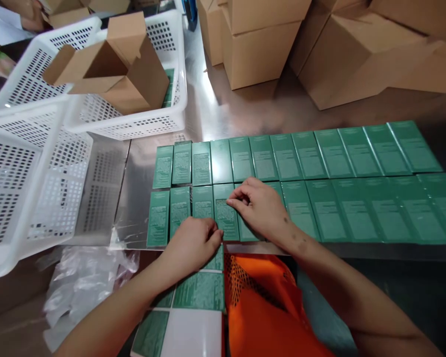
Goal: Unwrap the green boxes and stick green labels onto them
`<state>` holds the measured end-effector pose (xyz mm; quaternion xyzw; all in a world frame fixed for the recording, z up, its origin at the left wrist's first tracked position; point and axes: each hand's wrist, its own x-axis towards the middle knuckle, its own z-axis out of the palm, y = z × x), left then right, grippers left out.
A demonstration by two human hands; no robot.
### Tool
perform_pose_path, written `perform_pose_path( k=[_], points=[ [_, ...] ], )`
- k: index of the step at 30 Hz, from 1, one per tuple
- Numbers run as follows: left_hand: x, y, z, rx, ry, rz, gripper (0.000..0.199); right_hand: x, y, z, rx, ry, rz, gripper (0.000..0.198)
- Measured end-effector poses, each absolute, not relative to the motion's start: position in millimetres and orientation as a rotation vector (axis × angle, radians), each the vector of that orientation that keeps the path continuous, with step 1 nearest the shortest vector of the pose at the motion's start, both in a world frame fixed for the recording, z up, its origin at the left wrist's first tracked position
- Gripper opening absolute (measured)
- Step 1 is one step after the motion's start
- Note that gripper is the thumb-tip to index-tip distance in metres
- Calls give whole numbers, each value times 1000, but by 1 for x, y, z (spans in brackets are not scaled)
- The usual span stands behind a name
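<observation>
Two rows of flat green boxes (312, 153) lie side by side on the metal table, printed face up. My left hand (193, 245) is at the near row's front edge, thumb and fingers pinched together over a green box (202, 202). Over the same row, my right hand (260, 206) is closed in a pinch, its fingertips touching or just above another green box (226, 218). Whatever either pinch holds, if anything, is too small to make out. Below my left hand, more green boxes (198, 292) lie near my lap, with a white-faced box (193, 334) among them.
White perforated baskets (171, 121) stand at the left; one holds an open cardboard box (148, 69) and green boxes. Brown cartons (260, 57) sit along the back. Crumpled clear plastic (82, 287) lies lower left, and orange cloth (267, 317) is in front of me.
</observation>
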<state>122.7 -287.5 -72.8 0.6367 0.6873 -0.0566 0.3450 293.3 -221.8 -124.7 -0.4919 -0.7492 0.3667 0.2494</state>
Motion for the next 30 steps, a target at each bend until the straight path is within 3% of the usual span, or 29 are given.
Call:
perform_pose_path(
  k=[2, 5, 9, 12, 17, 23, 27, 30],
  points=[
    [125, -285, -71, 1703, 1788, -207, 27, 292, -222, -126, -1349, -2032, 972, 10],
    [127, -283, -70, 1757, 1762, -292, 26, 290, -220, -127, -1370, -2007, 925, 30],
    [118, -289, -63, 1780, 1794, -217, 26, 295, -219, -122, -1390, -2010, 929, 17],
    [103, -298, -53, 1668, 2008, 214, 33, 302, -239, -111, -1243, -1900, 1172, 23],
    [88, -310, -41, 1419, 2553, 979, 34, 285, -290, -97, -999, -1651, 1623, 57],
    [78, -312, -45, 1360, 2711, 1124, 34, 243, -290, -98, -1048, -1511, 1453, 18],
    [64, -313, -49, 1350, 2694, 986, 46, 233, -283, -100, -997, -1583, 1233, 8],
    [57, -308, -53, 1336, 2751, 893, 53, 228, -288, -105, -906, -1743, 912, 15]
  ],
)
